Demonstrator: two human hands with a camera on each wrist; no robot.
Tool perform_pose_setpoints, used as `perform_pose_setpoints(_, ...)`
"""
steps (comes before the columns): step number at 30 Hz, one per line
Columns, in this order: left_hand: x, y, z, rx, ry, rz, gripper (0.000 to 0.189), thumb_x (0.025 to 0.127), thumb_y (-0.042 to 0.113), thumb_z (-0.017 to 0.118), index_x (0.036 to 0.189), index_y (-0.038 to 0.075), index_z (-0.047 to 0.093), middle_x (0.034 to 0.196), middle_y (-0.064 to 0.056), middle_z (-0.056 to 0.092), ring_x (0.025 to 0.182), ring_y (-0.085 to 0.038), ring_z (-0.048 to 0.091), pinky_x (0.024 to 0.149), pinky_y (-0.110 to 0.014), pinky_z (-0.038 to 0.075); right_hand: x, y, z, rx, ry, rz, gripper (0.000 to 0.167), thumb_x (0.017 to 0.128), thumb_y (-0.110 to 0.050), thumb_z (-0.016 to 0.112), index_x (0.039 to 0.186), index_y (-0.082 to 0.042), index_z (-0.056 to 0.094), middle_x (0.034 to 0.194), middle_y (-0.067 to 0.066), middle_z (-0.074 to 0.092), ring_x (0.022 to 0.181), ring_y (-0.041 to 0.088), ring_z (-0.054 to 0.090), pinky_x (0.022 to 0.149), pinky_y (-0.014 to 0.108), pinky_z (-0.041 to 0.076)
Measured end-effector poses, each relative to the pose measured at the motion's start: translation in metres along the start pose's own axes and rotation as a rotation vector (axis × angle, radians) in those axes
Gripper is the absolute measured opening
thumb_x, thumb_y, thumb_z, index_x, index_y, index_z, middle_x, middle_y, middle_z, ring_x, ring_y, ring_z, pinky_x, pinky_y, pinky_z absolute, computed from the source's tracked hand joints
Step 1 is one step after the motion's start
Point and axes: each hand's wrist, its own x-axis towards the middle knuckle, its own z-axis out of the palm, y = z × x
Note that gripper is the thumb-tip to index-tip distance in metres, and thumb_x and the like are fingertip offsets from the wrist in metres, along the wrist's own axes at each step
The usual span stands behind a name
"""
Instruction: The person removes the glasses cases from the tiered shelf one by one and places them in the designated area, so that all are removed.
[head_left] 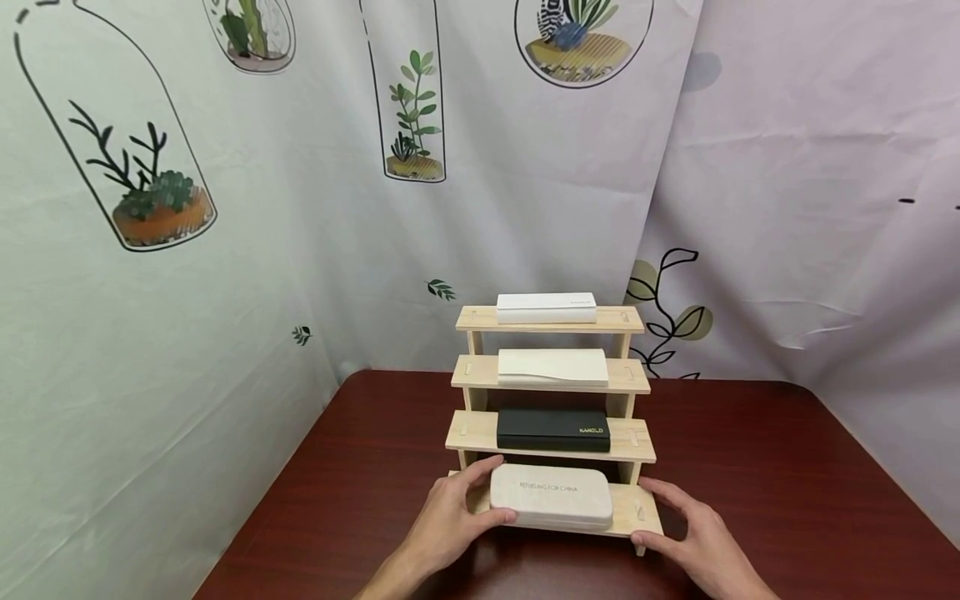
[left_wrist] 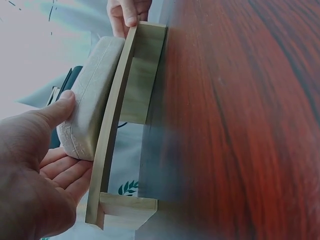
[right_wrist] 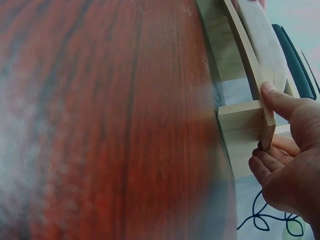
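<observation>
A four-tier wooden display stand point(head_left: 632, 502) stands on the table. On its lowest step lies a cream glasses case point(head_left: 551, 495) with rounded corners and printed lettering. My left hand point(head_left: 452, 515) holds the left end of this case, thumb at its front edge and fingers behind the end. In the left wrist view the thumb presses on the case's point(left_wrist: 92, 95) side, while the other fingers reach along the step. My right hand point(head_left: 696, 533) grips the right end of the lowest step, thumb in front. The right wrist view shows its thumb point(right_wrist: 272, 95) on the board's edge.
A dark case point(head_left: 553, 430) with gold lettering lies on the second step. Above it are an off-white case point(head_left: 552, 367) and, on top, a white box point(head_left: 546, 308). The dark red table point(head_left: 360, 467) backs onto a plant-printed curtain point(head_left: 525, 225).
</observation>
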Motion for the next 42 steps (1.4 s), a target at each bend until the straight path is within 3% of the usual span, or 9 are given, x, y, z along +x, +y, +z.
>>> perform_pose_setpoints(9,0.001,0.002,-0.001,-0.024,0.0,0.002,0.069,0.087,0.041,0.089,0.146,0.015,0.065,0.134,-0.001,0.073,0.122,-0.016,0.068,0.105,-0.039,0.054,0.003,-0.001,-0.001,0.019,-0.053,0.04,0.075,0.077,-0.042,0.095,0.14,-0.012,0.068,0.138,0.005,0.068,0.124,0.022,0.062,0.095,0.034,0.055)
perform_pose_setpoints(26,-0.005,0.006,-0.014,-0.082,0.013,0.045,0.065,0.086,0.034,0.091,0.143,0.012,0.068,0.132,-0.001,0.073,0.123,-0.021,0.068,0.104,-0.038,0.055,0.002,-0.001,0.0,0.004,-0.037,0.027,0.074,0.075,-0.042,0.096,0.138,-0.013,0.069,0.137,0.005,0.069,0.123,0.023,0.063,0.094,0.034,0.055)
perform_pose_setpoints(36,-0.011,0.013,-0.027,-0.051,0.008,0.058,0.066,0.083,0.036,0.093,0.142,0.018,0.069,0.127,0.008,0.074,0.12,-0.013,0.069,0.104,-0.033,0.055,0.002,0.0,-0.001,0.032,-0.085,0.049,0.076,0.078,-0.038,0.096,0.141,-0.007,0.067,0.14,0.013,0.067,0.127,0.035,0.062,0.096,0.046,0.056)
perform_pose_setpoints(39,-0.011,0.016,-0.033,-0.068,0.008,0.077,0.067,0.082,0.037,0.093,0.142,0.02,0.068,0.129,0.01,0.073,0.12,-0.012,0.069,0.103,-0.032,0.055,0.002,0.001,-0.001,0.022,-0.085,0.046,0.076,0.078,-0.04,0.095,0.141,-0.009,0.067,0.141,0.012,0.066,0.127,0.032,0.062,0.096,0.042,0.056)
perform_pose_setpoints(42,-0.009,0.019,-0.04,-0.148,-0.007,0.092,0.068,0.082,0.032,0.093,0.142,0.015,0.067,0.131,0.006,0.073,0.121,-0.016,0.069,0.1,-0.032,0.056,0.002,0.001,-0.001,0.011,-0.061,0.036,0.076,0.076,-0.042,0.096,0.14,-0.011,0.069,0.14,0.009,0.067,0.126,0.027,0.062,0.096,0.036,0.055)
